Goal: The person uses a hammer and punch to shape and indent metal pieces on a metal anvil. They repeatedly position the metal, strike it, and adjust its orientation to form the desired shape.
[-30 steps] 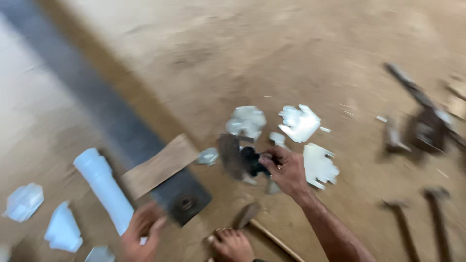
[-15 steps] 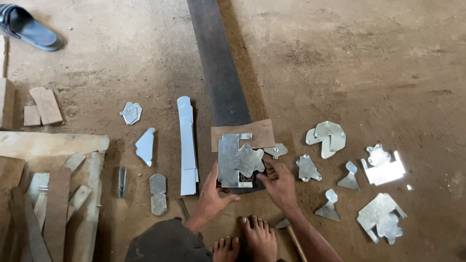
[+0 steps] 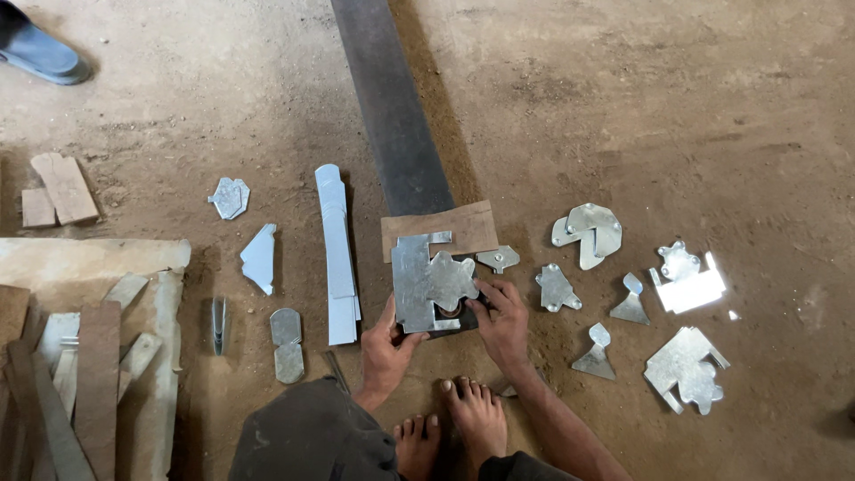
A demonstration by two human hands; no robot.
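Note:
A cut sheet-metal piece (image 3: 426,279) with notched edges lies on a dark block at the near end of a long dark steel bar (image 3: 390,116). My left hand (image 3: 385,349) grips the piece's lower left edge. My right hand (image 3: 500,322) presses its lower right edge with the fingertips. A brown wooden strip (image 3: 463,226) lies across the bar just behind the piece. My bare feet (image 3: 454,426) rest on the dirt floor right under the hands.
A long folded metal strip (image 3: 336,254) lies left of the bar, with small metal cut-outs (image 3: 260,256) beyond it. Several more shiny cut-outs (image 3: 684,367) are scattered on the right. Wooden and metal offcuts (image 3: 80,374) pile at far left. A sandal (image 3: 40,52) is at top left.
The view has swung from the right-hand tools back over the bar. Both hands have come onto the sheet-metal piece, which has shifted only slightly over the last half second.

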